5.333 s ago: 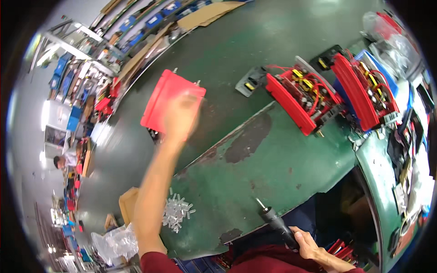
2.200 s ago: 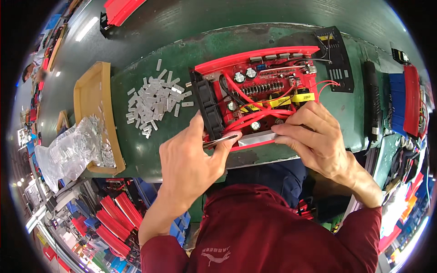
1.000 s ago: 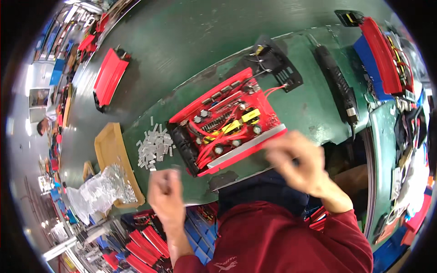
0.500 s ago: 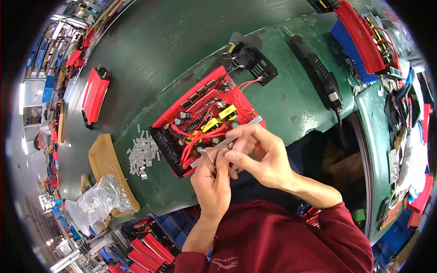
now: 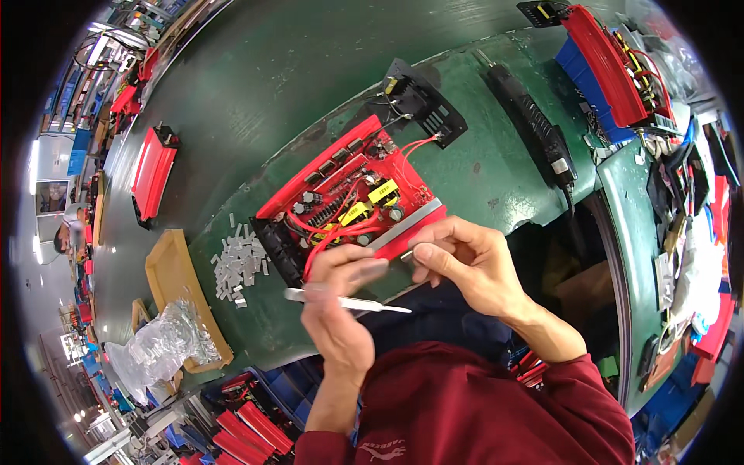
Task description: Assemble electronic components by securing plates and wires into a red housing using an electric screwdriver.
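An open red circuit housing (image 5: 341,203) lies close to the tabletop's (image 5: 496,190) near edge, wired to a black slotted panel (image 5: 443,118) beyond it. Just beside its near side, the right hand (image 5: 477,267) pinches a small metal piece (image 5: 408,255); the blurred left hand (image 5: 337,310) grips a slender pale tool (image 5: 366,304). Leftward lie heaped silver pieces (image 5: 239,265) and a cardboard tray (image 5: 165,267); rightward, a black screwdriver (image 5: 531,116).

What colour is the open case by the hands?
The case is mostly red; it shows best in the head view.

Maroon top (image 5: 488,395) with pale print (image 5: 385,450), matching sleeves (image 5: 583,387)
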`<state>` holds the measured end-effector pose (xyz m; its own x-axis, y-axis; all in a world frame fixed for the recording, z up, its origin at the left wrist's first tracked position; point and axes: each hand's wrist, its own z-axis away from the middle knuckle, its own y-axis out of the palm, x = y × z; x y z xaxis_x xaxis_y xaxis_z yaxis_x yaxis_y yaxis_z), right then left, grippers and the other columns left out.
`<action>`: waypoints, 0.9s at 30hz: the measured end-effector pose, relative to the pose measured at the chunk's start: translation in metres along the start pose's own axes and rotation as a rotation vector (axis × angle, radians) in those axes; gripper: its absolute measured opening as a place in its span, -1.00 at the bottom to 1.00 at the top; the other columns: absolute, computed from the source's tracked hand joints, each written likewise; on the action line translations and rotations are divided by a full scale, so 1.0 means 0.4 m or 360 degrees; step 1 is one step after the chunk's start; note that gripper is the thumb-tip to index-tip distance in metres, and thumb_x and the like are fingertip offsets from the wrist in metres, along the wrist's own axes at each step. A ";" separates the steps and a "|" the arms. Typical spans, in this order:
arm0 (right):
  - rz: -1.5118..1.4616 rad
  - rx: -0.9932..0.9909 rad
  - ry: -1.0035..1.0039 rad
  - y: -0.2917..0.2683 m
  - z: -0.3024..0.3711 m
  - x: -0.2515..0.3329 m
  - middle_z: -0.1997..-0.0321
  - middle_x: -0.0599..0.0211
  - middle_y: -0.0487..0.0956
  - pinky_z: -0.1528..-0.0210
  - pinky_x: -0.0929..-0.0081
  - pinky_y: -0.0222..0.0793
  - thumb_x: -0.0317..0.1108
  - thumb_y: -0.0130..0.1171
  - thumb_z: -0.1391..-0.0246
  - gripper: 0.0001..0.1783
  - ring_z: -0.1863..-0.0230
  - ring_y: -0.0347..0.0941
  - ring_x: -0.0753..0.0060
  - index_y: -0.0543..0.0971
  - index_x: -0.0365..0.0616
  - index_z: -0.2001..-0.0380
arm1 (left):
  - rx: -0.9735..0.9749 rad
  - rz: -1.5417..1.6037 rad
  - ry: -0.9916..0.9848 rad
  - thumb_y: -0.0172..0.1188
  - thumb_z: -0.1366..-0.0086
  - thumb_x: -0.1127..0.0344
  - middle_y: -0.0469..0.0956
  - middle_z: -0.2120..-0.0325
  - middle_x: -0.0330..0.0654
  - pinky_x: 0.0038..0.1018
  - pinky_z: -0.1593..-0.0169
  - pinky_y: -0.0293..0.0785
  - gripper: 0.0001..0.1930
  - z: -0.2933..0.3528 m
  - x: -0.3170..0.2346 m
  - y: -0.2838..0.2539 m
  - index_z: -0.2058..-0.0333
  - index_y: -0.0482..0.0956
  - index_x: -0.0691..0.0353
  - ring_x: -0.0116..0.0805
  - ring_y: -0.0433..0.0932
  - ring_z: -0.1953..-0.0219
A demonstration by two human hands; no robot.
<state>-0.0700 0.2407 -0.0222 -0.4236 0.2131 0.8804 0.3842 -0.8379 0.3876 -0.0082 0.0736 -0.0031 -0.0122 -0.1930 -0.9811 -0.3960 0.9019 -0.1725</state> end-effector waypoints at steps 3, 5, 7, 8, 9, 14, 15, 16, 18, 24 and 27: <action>0.0060 0.0024 -0.0038 -0.014 0.014 -0.001 0.27 0.32 0.65 0.28 0.63 0.48 -0.37 0.17 -0.33 -0.80 0.28 0.59 0.60 0.58 -0.28 0.08 | 0.0077 0.0003 -0.0192 -0.53 -0.56 -0.21 0.53 0.32 -0.10 -0.60 0.46 0.39 -0.12 -0.022 -0.025 -0.055 0.48 0.59 0.45 -0.41 0.46 0.55; 0.0169 0.0000 -0.0029 -0.015 0.020 0.003 0.22 0.34 0.64 0.26 0.64 0.48 -0.38 0.14 -0.35 -0.79 0.27 0.58 0.61 0.58 -0.27 0.06 | 0.0228 0.0266 -0.0341 -0.42 -0.58 -0.16 0.55 0.41 -0.06 -0.55 0.42 0.52 -0.21 -0.036 -0.026 -0.083 0.40 0.57 0.46 -0.34 0.55 0.53; 0.0235 -0.0002 -0.0057 -0.018 0.025 0.009 0.20 0.34 0.63 0.26 0.64 0.48 -0.38 0.13 -0.35 -0.79 0.27 0.57 0.61 0.58 -0.28 0.06 | 0.0153 0.0472 -0.0558 -0.24 -0.57 -0.09 0.60 0.44 0.00 -0.44 0.38 0.64 -0.36 -0.051 -0.030 -0.081 0.33 0.55 0.43 -0.21 0.66 0.47; 0.0300 0.0003 -0.0088 -0.019 0.026 0.009 0.18 0.34 0.62 0.25 0.64 0.48 -0.39 0.12 -0.36 -0.78 0.27 0.56 0.62 0.58 -0.29 0.05 | 0.0318 0.0487 -0.0539 0.01 -0.52 0.11 0.65 0.29 0.10 -0.34 0.23 0.72 -0.61 -0.059 -0.031 -0.092 0.19 0.52 0.43 -0.17 0.72 0.32; 0.0299 0.0000 -0.0087 -0.020 0.027 0.008 0.18 0.34 0.62 0.25 0.64 0.48 -0.39 0.12 -0.36 -0.78 0.27 0.56 0.62 0.58 -0.29 0.05 | 0.0321 0.0486 -0.0541 0.01 -0.52 0.11 0.65 0.29 0.10 -0.34 0.23 0.72 -0.61 -0.057 -0.034 -0.087 0.19 0.52 0.43 -0.17 0.72 0.32; 0.0451 -0.0016 -0.0315 -0.016 0.029 0.003 0.18 0.30 0.58 0.27 0.62 0.47 -0.41 0.09 -0.37 -0.78 0.29 0.54 0.61 0.59 -0.30 0.04 | 0.0243 0.0351 -0.0531 0.27 -0.35 0.39 0.66 0.19 0.11 -0.36 0.13 0.70 -0.74 -0.050 -0.055 -0.066 0.09 0.51 0.44 -0.21 0.71 0.20; 0.0451 -0.0017 -0.0314 -0.016 0.029 0.002 0.18 0.30 0.58 0.27 0.62 0.47 -0.41 0.09 -0.37 -0.78 0.29 0.54 0.61 0.59 -0.30 0.04 | 0.0227 0.0330 -0.0496 0.27 -0.35 0.39 0.67 0.22 0.05 -0.37 0.15 0.71 -0.75 -0.049 -0.054 -0.064 0.09 0.54 0.44 -0.21 0.70 0.20; 0.0474 -0.0014 -0.0339 -0.017 0.028 0.000 0.18 0.30 0.58 0.27 0.62 0.47 -0.42 0.10 -0.36 -0.79 0.28 0.54 0.61 0.60 -0.29 0.05 | 0.0230 0.0330 -0.0498 0.27 -0.35 0.39 0.67 0.22 0.05 -0.37 0.15 0.71 -0.75 -0.048 -0.052 -0.064 0.09 0.54 0.44 -0.21 0.70 0.20; 0.0497 -0.0014 -0.0361 -0.018 0.026 -0.004 0.18 0.30 0.58 0.28 0.62 0.47 -0.42 0.11 -0.36 -0.80 0.28 0.55 0.60 0.60 -0.28 0.05 | 0.0207 0.0231 -0.0489 0.30 -0.34 0.37 0.67 0.24 0.00 -0.42 0.21 0.70 -0.74 -0.047 -0.050 -0.065 0.08 0.57 0.42 -0.25 0.70 0.24; 0.0574 -0.0006 -0.0431 -0.021 0.017 -0.008 0.18 0.29 0.59 0.28 0.64 0.47 -0.44 0.13 -0.34 -0.80 0.29 0.56 0.59 0.61 -0.28 0.06 | 0.0187 0.0173 -0.0460 0.31 -0.34 0.36 0.68 0.27 -0.03 -0.50 0.29 0.66 -0.74 -0.048 -0.048 -0.052 0.10 0.59 0.41 -0.31 0.70 0.29; 0.0600 -0.0011 -0.0404 -0.029 0.019 0.002 0.19 0.26 0.60 0.20 0.57 0.48 -0.47 0.18 -0.29 -0.80 0.25 0.56 0.53 0.61 -0.27 0.06 | 0.0239 0.0119 -0.0423 0.29 -0.35 0.37 0.68 0.28 -0.06 -0.52 0.28 0.63 -0.77 -0.048 -0.037 -0.053 0.12 0.59 0.41 -0.34 0.70 0.29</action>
<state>-0.0686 0.2543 -0.0241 -0.0403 0.0080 0.9992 0.4670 -0.8839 0.0259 -0.0174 0.0497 0.0166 0.2120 -0.0340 -0.9767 -0.2628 0.9606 -0.0905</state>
